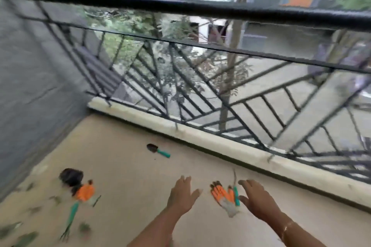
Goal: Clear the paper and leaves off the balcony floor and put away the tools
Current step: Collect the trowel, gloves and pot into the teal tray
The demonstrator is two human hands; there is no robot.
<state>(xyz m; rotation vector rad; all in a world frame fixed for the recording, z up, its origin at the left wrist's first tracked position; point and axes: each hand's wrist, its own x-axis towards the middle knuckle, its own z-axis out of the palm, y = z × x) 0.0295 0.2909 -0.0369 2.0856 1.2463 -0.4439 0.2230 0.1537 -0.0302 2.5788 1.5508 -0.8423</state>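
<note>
Both of my hands are stretched out over the beige balcony floor (130, 176), fingers spread and holding nothing. My left hand (182, 194) hovers left of an orange and grey glove (225, 198) lying on the floor. My right hand (255, 198) is just right of that glove and of a teal-handled tool (236, 194) beside it. A small trowel with a teal handle (158, 151) lies farther off near the curb. At the left lie a second orange glove (85, 192), a dark object (71, 177), a teal-handled hand rake (70, 220) and several green leaves (26, 239).
A black metal railing (200, 9) on a pale curb (200, 132) bounds the far side, with a street and trees below. A grey wall (30, 86) closes the left side. The view is motion-blurred.
</note>
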